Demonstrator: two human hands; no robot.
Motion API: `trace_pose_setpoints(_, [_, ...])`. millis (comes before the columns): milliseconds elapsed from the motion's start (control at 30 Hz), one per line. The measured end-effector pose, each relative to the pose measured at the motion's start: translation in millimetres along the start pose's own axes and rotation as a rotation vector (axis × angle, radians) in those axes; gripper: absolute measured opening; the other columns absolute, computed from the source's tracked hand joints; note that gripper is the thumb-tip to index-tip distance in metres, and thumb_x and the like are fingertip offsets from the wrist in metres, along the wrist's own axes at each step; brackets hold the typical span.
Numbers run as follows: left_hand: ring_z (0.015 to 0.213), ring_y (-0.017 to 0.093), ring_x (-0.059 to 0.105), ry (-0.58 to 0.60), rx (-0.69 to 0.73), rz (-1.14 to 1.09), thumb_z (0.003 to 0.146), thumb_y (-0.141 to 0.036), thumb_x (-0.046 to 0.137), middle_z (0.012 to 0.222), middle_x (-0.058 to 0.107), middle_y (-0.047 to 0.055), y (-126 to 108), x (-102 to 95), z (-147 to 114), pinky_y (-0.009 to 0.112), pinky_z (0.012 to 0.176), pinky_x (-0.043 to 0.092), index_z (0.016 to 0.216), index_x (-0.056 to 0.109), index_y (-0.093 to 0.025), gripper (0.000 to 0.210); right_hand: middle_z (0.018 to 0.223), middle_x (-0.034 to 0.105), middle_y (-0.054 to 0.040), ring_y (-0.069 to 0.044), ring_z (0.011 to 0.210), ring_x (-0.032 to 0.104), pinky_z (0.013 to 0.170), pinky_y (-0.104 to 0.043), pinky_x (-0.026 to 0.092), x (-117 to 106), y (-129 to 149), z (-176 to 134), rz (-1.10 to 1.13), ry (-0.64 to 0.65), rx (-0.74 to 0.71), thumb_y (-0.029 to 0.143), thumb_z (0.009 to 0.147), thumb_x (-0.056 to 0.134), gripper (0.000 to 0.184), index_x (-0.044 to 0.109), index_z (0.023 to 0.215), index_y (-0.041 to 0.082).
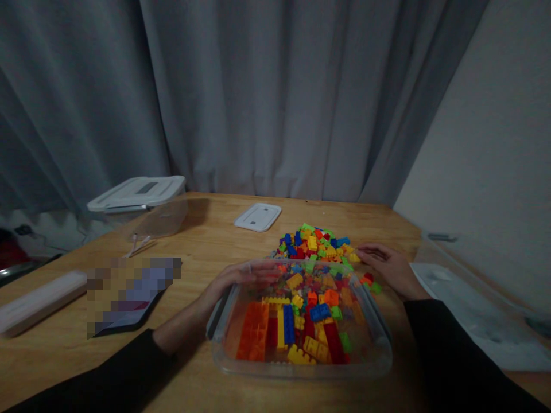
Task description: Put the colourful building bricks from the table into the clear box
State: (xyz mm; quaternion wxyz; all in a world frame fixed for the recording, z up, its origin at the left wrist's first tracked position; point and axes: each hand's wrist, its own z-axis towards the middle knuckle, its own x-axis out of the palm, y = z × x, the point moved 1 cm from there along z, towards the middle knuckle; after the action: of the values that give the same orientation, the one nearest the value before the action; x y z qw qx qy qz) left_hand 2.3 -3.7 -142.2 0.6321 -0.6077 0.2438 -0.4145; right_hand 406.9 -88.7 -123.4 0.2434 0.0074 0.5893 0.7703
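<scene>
A clear plastic box [301, 370] with several colourful toy bricks inside stands in front of me. Beyond its far rim, a heap of toy bricks [312, 244] lies on the wooden table. My left hand [241, 275] reaches over the box's far left corner, fingers stretched out toward the heap; its fingertips are partly hidden behind the clear plastic. At the heap's right edge rests my right hand [387, 267], fingers extended and close to a yellow brick [354, 256]. Whether it touches that brick I cannot tell. A few loose green and red bricks [371, 281] lie just below it.
A lidded clear box [146, 212] stands at the back left, and a white lid [258, 217] lies farther back. On the left are a pale long case [43, 301] and a blurred-out flat item [133, 295]. Another clear container [473, 310] sits at the right.
</scene>
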Motion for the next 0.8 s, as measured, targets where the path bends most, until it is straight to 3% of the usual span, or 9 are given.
trace_pose_setpoints(233, [0.128,0.038,0.065,0.03,-0.082,-0.032,0.08,-0.03,0.068,0.13,0.076,0.011,8,-9.5,0,0.061,0.117,0.034,0.126,0.073,-0.023,0.047,0.095,0.075,-0.003,-0.016,0.086,0.068,0.077,-0.029,0.057,14,28,-19,0.355,0.048,0.064,0.044,0.069,0.093,0.038,0.078,0.096,0.023])
trace_pose_setpoints(400, [0.129,0.038,0.064,0.053,-0.07,-0.054,0.079,-0.028,0.069,0.135,0.073,0.012,10,-9.4,-2,0.064,0.119,0.027,0.13,0.07,-0.022,0.052,0.083,0.072,0.0006,-0.012,0.07,0.062,0.062,-0.024,0.049,26,38,-29,0.474,0.146,0.158,0.041,0.069,0.093,0.034,0.077,0.094,0.024])
trace_pose_setpoints(600, [0.132,0.041,0.061,-0.01,-0.062,-0.004,0.082,-0.029,0.066,0.129,0.076,0.008,-2,3.5,-6,0.063,0.115,0.034,0.126,0.073,-0.027,0.045,0.089,0.073,-0.0003,-0.014,0.081,0.064,0.073,-0.026,0.051,34,41,-35,0.444,0.251,0.107,0.041,0.069,0.093,0.03,0.078,0.088,0.025])
trace_pose_setpoints(800, [0.127,0.037,0.066,0.016,-0.091,-0.03,0.074,-0.033,0.074,0.133,0.075,0.009,4,-5.0,-1,0.057,0.116,0.037,0.125,0.074,-0.024,0.051,0.091,0.073,-0.0005,-0.015,0.083,0.064,0.077,-0.028,0.05,36,43,-38,0.339,0.303,0.079,0.042,0.076,0.089,0.026,0.077,0.09,0.024])
